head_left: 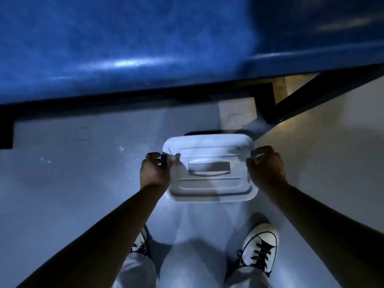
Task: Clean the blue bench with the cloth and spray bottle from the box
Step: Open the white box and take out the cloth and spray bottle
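A clear plastic box point(209, 185) with its lid on and a recessed handle in the middle sits low over the grey floor, in front of my feet. My left hand point(154, 171) grips the black latch on the box's left side. At the right side, my right hand point(266, 165) is closed on the other latch. The blue bench point(116, 44) fills the top of the view, its seat glossy and blurred. What lies inside the box is hidden, so neither cloth nor spray bottle can be seen.
The bench's black metal frame point(264, 100) runs under the seat edge, with a diagonal bar point(324, 94) to the right. Grey floor point(68, 173) spreads left. My white laced shoes point(259, 246) stand below the box. The scene is dim and motion-blurred.
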`<state>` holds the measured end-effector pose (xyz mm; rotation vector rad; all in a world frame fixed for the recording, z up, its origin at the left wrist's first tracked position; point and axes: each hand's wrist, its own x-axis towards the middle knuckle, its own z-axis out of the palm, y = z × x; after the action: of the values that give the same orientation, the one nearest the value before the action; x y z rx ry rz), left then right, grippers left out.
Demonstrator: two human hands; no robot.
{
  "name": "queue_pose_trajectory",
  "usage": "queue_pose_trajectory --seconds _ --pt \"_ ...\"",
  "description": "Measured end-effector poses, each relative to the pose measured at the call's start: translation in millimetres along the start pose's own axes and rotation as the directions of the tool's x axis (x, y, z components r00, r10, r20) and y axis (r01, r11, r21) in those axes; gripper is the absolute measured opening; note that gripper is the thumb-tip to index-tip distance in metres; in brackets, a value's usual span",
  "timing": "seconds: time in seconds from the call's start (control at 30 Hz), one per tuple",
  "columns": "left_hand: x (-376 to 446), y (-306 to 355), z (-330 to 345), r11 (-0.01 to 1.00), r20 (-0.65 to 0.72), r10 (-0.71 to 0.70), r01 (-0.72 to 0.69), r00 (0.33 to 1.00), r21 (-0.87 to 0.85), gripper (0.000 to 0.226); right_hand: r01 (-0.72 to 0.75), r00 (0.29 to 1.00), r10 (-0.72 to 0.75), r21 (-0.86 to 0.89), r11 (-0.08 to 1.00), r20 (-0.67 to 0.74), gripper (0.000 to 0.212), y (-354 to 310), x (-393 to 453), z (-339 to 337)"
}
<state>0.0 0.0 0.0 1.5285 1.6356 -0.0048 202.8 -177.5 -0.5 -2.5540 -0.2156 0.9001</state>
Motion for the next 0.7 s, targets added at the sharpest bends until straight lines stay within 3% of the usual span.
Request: queue_pose_trajectory --seconds 0.07,0.17,0.37,0.53,0.7 --pt "5 -7 11 0.998 -0.046 -0.056 0.055 0.997 -0.030 0.033 -0.055 0.995 0.058 0.038 0.998 -0.085 0.037 13 6 8" --pt "5 -16 16 0.999 -0.118 -0.040 0.042 0.992 0.018 0.019 -0.028 1.000 0.026 -0.137 0.990 -0.018 0.041 29 8 14" --pt "4 -17 12 1.000 -0.125 0.009 -0.005 0.992 0.030 0.018 0.019 0.997 0.000 -0.258 0.966 0.075 0.017 32 13 4" --pt "18 -33 17 0.997 -0.104 -0.069 0.066 0.992 -0.032 0.027 -0.093 0.971 0.126 -0.168 0.981 0.201 0.033 38 33 -3" --pt "29 -32 15 0.972 -0.027 -0.206 0.201 0.978 -0.119 0.024 -0.111 0.987 0.111 -0.012 0.994 0.114 0.021 41 27 -2"
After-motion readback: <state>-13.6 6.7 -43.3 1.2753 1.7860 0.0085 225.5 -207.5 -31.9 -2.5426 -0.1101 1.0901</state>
